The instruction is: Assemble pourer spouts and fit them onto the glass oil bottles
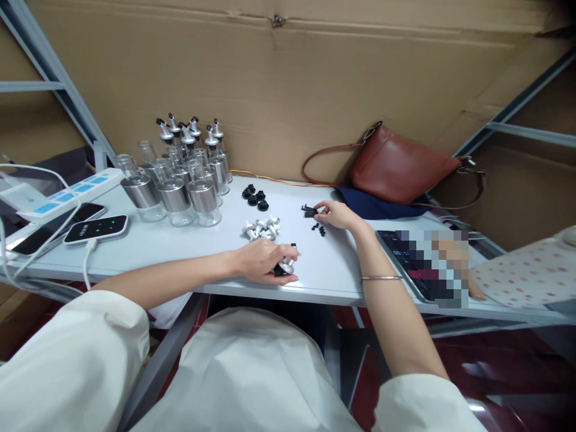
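My left hand (264, 260) is closed around a bottle pourer (288, 264) near the table's front edge. The pourer has a silver body, a black stopper at its lower end and a small black tip at the top. Farther right, my right hand (336, 215) has thumb and forefinger closing on the end of the thin black plastic pieces (309, 211); how many it grips is hidden. Just below those fingers lie several tiny black caps (320, 229). Silver pourer tops (261, 228) form a pile behind my left hand, and black rubber stoppers (255, 197) sit beyond them.
Glass bottles with steel bands (173, 197) crowd the back left, some fitted with pourers. A power strip (72, 195), a phone and a white-cabled device (96, 230) lie at left. A brown bag (400, 165) rests on dark blue cloth; a tablet-like screen (407, 264) lies at right.
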The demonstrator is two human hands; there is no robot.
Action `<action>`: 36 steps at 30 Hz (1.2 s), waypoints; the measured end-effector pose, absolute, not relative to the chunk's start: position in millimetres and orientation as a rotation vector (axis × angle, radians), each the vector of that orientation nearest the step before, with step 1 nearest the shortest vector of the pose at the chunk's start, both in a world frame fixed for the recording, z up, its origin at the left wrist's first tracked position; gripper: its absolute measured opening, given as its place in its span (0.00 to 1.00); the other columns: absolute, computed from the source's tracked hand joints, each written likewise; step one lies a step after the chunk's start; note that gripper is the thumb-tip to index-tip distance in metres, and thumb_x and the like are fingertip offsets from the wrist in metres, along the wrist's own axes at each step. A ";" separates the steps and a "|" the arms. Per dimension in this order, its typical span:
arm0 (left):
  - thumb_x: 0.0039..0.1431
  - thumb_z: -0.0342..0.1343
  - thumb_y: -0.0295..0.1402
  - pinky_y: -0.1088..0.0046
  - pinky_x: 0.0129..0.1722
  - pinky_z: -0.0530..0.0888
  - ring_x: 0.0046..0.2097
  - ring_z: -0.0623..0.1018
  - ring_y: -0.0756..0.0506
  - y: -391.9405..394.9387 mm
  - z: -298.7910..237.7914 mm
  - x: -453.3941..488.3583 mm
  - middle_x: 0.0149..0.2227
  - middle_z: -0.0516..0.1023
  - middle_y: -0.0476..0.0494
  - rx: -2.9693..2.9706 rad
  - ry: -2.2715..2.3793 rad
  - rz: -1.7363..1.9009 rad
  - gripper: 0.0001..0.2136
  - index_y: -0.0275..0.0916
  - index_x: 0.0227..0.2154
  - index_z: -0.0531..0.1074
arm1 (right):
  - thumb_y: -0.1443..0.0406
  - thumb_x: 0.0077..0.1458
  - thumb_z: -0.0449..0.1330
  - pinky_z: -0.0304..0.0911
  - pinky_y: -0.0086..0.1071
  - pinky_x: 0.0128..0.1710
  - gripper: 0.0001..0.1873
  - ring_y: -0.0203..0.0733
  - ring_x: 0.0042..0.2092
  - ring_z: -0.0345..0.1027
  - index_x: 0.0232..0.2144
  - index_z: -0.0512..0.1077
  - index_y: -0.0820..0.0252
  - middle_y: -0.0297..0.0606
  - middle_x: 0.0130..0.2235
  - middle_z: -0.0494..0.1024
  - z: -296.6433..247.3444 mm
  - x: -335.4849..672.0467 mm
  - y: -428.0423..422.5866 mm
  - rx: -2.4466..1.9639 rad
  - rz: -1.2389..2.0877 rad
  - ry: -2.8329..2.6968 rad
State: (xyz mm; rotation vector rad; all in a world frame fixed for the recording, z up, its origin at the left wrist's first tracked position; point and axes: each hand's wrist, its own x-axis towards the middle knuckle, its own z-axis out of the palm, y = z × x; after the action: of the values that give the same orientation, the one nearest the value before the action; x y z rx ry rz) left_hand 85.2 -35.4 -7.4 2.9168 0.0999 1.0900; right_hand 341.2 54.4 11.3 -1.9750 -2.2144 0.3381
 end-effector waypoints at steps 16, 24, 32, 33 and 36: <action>0.61 0.47 0.41 0.77 0.21 0.63 0.19 0.69 0.53 -35.2 -8.4 84.5 0.25 0.72 0.53 2.872 0.153 1.045 0.14 0.39 0.43 0.52 | 0.66 0.51 0.59 0.61 0.28 0.37 0.16 0.40 0.36 0.71 0.44 0.74 0.61 0.40 0.36 0.79 11.8 337.6 52.9 -1.922 0.322 -2.187; 0.61 0.46 0.44 0.77 0.22 0.63 0.19 0.68 0.52 -35.0 -10.0 84.4 0.22 0.69 0.54 2.880 0.273 0.959 0.14 0.38 0.41 0.54 | 0.67 0.54 0.57 0.62 0.26 0.32 0.18 0.34 0.28 0.69 0.48 0.69 0.64 0.40 0.34 0.78 18.0 343.4 47.6 -1.853 0.446 -2.080; 0.61 0.47 0.44 0.77 0.22 0.62 0.20 0.65 0.52 -36.6 -6.5 84.3 0.23 0.67 0.54 2.788 0.325 1.120 0.13 0.40 0.37 0.54 | 0.58 0.52 0.59 0.58 0.26 0.29 0.13 0.31 0.26 0.61 0.33 0.69 0.64 0.32 0.26 0.68 33.7 321.5 37.9 -1.280 1.013 -1.904; 0.61 0.47 0.43 0.76 0.23 0.62 0.21 0.66 0.52 -35.7 -6.8 84.2 0.24 0.67 0.53 2.763 0.355 1.170 0.13 0.40 0.37 0.53 | 0.56 0.52 0.59 0.58 0.27 0.28 0.15 0.31 0.26 0.60 0.32 0.69 0.64 0.31 0.25 0.67 36.0 317.4 34.5 -1.192 1.155 -1.917; 0.61 0.47 0.42 0.75 0.26 0.64 0.25 0.69 0.51 -32.7 -9.0 84.3 0.28 0.68 0.51 2.695 0.408 1.295 0.12 0.41 0.37 0.51 | 0.52 0.52 0.59 0.58 0.27 0.30 0.18 0.31 0.28 0.61 0.33 0.69 0.63 0.31 0.26 0.68 42.2 306.4 22.1 -0.941 1.497 -2.022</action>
State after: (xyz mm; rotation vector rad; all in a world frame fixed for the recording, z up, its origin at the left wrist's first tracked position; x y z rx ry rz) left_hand 84.3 -32.7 -9.0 2.6949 0.4084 1.2950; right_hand 306.4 22.1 42.2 -0.9408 -2.0219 1.4966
